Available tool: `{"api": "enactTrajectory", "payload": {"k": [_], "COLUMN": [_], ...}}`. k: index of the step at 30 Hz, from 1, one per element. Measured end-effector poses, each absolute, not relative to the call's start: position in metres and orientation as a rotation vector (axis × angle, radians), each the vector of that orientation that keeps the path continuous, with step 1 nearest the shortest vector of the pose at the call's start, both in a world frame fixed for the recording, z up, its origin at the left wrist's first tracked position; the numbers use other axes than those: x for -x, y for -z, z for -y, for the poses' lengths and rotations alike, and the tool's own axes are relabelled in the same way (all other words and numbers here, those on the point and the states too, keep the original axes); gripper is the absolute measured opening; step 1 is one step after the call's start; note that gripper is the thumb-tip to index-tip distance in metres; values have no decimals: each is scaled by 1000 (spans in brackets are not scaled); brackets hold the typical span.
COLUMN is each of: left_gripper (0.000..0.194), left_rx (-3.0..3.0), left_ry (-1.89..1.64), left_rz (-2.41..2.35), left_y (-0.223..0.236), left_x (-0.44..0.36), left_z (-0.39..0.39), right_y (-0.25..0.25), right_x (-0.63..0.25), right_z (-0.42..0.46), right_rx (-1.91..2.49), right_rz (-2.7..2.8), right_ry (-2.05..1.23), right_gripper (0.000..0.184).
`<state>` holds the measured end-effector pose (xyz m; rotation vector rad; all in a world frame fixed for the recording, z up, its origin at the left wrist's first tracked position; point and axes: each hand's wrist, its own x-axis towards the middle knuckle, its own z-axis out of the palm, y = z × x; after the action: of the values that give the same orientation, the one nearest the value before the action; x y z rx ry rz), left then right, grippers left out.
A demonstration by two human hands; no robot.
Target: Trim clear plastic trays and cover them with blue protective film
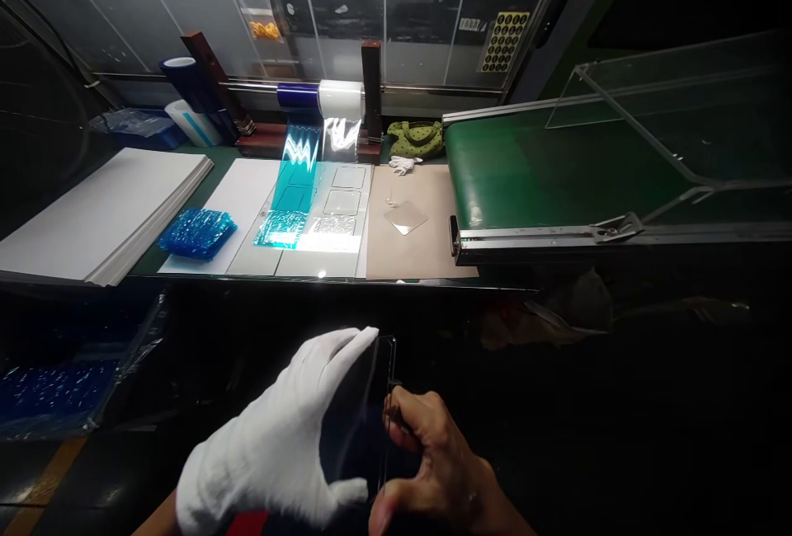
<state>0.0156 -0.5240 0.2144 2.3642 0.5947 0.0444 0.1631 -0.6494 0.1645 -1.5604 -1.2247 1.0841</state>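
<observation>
My left hand [281, 437], in a white glove, grips a thin clear glass panel [365, 420] upright by its edges, low in front of me below the bench edge. My bare right hand [430, 466] is at the panel's right edge, thumb and forefinger pinched on a small thin thing I cannot make out. On the bench lie several clear panels [346, 202] on a white sheet [247, 190], under blue film [297, 181] and clear film pulled from a roll [322, 97]. One more clear panel [406, 217] lies on brown board.
A stack of white sheets [105, 214] and a crumpled blue film pile [196, 231] sit at the left. A green conveyor belt [544, 169] with a clear guard runs off to the right. White gloves [403, 163] and a green bag [416, 137] lie at the back.
</observation>
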Motion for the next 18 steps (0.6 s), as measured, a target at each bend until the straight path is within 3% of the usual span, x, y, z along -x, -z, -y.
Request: {"api": "enactTrajectory", "payload": {"k": [5, 9, 11, 16, 18], "left_gripper": [110, 117, 115, 78, 76], "left_rx": [-2498, -2337, -2030, -1027, -768], "left_ry": [-192, -307, -344, -481, -510], "left_rz": [-757, -950, -1020, -862, -757], "left_y": [-202, -179, -170, -154, -144], "left_x": [-9, 2, 7, 14, 13], "left_z": [520, 510, 507, 505, 503], "right_y": [-152, -118, -92, -41, -33], "right_x": [-179, -214, -231, -253, -257], "right_z": [644, 602, 564, 462, 428], "right_rx": [1528, 1728, 1927, 2409, 2464], "right_rz": [1222, 1305, 1434, 1486, 1440], "right_ry": [-761, -672, -582, -520, -512], "right_gripper": [68, 31, 33, 39, 34]}}
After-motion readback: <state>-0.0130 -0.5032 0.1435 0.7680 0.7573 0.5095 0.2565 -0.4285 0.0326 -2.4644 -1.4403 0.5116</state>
